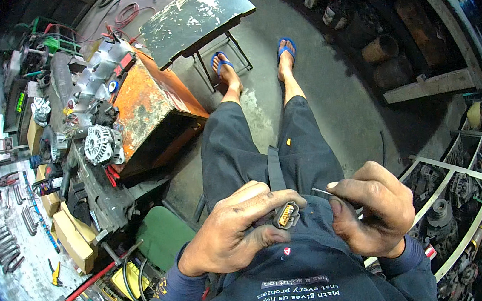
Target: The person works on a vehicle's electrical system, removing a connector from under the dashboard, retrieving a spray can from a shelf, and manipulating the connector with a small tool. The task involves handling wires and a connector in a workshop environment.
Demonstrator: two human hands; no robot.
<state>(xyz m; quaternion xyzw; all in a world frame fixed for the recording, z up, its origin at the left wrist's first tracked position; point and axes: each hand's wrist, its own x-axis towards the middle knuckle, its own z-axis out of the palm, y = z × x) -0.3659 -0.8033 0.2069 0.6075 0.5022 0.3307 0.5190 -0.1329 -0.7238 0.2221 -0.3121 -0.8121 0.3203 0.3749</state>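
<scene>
In front of my chest, my left hand [233, 230] is closed round a small dark electrical connector [287, 216]. The connector's open end, yellow inside, faces up between thumb and forefinger. To its right, my right hand [376, 209] pinches a thin metal pick [321, 192] between thumb and forefinger. The pick's slim end points left toward the connector, with a gap between the two. The rest of the pick is mostly hidden by my fingers, so its full shape cannot be made out.
A worn metal-topped table [197, 17] stands ahead. Left are a rusty orange cabinet [148, 102], an alternator [102, 144] on a cluttered bench, a green stool seat [164, 238] and hanging wrenches [3, 249]. A metal rack [470, 200] of parts stands right, below wooden shelving [434, 86].
</scene>
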